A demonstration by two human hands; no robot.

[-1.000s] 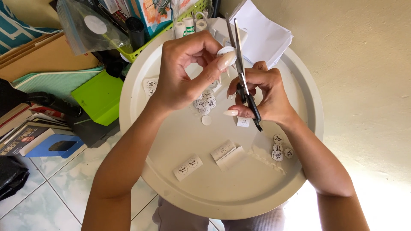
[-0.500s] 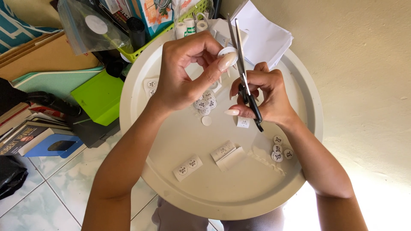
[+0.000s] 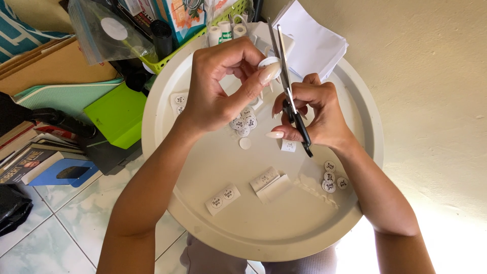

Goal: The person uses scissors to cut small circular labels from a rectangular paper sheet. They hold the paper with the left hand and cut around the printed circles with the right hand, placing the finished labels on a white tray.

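Observation:
My left hand [image 3: 220,86] pinches a small round white paper sticker [image 3: 267,63] between thumb and fingertips, above a round white tray table [image 3: 213,223]. My right hand [image 3: 314,114] grips black-handled scissors [image 3: 289,86], blades pointing away and up against the sticker's edge. Below the hands lies a pile of cut round stickers [image 3: 242,125], and another small group [image 3: 331,178] rests near my right wrist. Two uncut paper strips [image 3: 222,199] [image 3: 268,182] lie on the tray's near half.
A white sheet of paper [image 3: 314,43] lies at the tray's far edge. Left of the tray stand a green basket [image 3: 167,56], a clear plastic bag [image 3: 106,33], a lime folder [image 3: 116,114], books [image 3: 30,162] and tiled floor. A beige wall fills the right.
My left hand has turned the round sticker slightly against the scissor blades. Both hands stay in nearly the same place above the tray.

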